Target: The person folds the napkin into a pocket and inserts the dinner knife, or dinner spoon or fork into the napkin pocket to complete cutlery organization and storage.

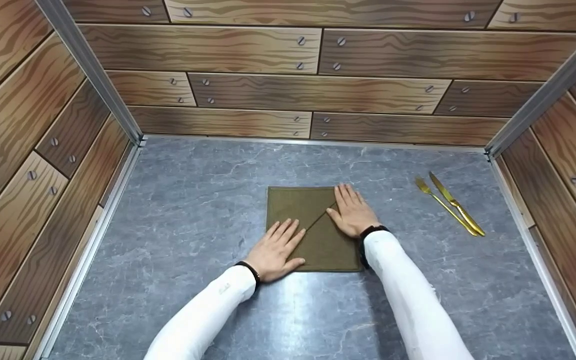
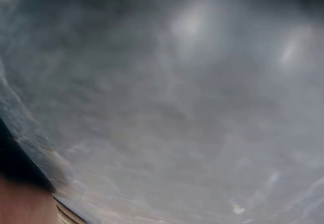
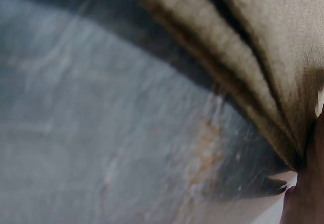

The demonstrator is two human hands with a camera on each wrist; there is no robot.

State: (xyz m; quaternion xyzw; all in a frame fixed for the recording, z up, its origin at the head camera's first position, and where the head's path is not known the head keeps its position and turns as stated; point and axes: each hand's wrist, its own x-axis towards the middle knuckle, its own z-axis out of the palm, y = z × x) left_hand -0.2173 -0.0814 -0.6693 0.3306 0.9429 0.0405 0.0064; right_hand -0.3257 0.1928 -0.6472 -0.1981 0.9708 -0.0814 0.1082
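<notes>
We saw the folded olive-green cloth napkin (image 1: 320, 245) lying flat on the grey marbled tabletop (image 1: 193, 200), near its middle, with a diagonal edge running across its top face. The left hand (image 1: 275, 252) rested palm down over its lower left part, fingers straight and slightly spread, released rather than clenched. The right hand (image 1: 353, 212) lay flat on the upper right part, likewise released, its fingers extended near the corner and its thumb out to the side by the diagonal edge. In the right wrist view we made out layered cloth edges; the left wrist view gave us mostly blurred tabletop. Well to the right of the napkin we noticed a gold fork (image 1: 448, 209) and a gold knife (image 1: 455, 202) side by side, their handle ends close together. Wood-plank panels (image 1: 248, 90) stood behind.
</notes>
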